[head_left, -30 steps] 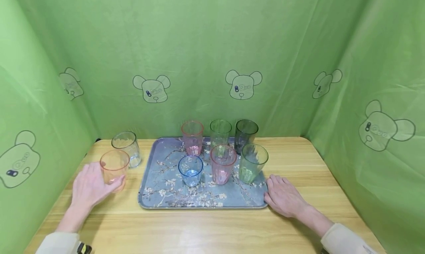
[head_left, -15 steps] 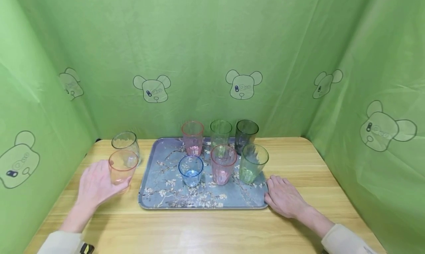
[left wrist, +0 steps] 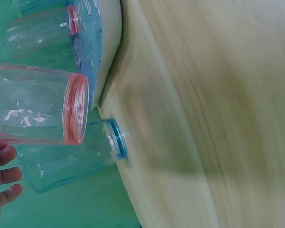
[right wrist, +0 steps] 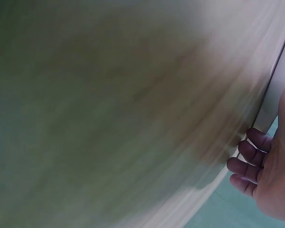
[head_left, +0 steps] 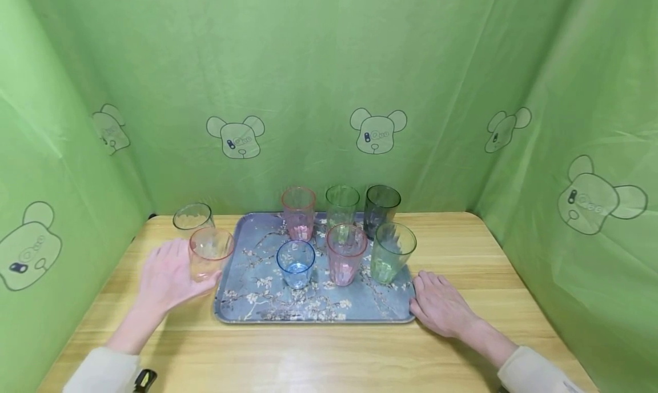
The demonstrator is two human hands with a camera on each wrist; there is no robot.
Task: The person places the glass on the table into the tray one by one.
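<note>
My left hand (head_left: 167, 276) grips an orange-tinted clear tumbler (head_left: 212, 253) upright from its left side, near the tray's left edge. In the left wrist view the tumbler's thick base (left wrist: 76, 109) is raised off the tabletop. Behind it stands a colourless tumbler (head_left: 192, 217) on the table, partly hidden by the held one. My right hand (head_left: 441, 304) rests at the right edge of the blue blossom-patterned tray (head_left: 247, 299), thumb near the front corner. Its fingers (right wrist: 242, 168) are loosely bent beside the rim in the right wrist view.
On the tray stand a short blue cup (head_left: 296, 264), two pink tumblers, a front pink one (head_left: 345, 256) and a rear one (head_left: 298, 215), two green tumblers (head_left: 392, 253) and a dark grey tumbler (head_left: 380, 210). Green curtains (head_left: 308, 67) enclose the wooden table (head_left: 319, 359).
The left hand has carried the orange tumbler to the right, toward the tray, in front of the colourless tumbler. The right hand and the tray have stayed in place.
</note>
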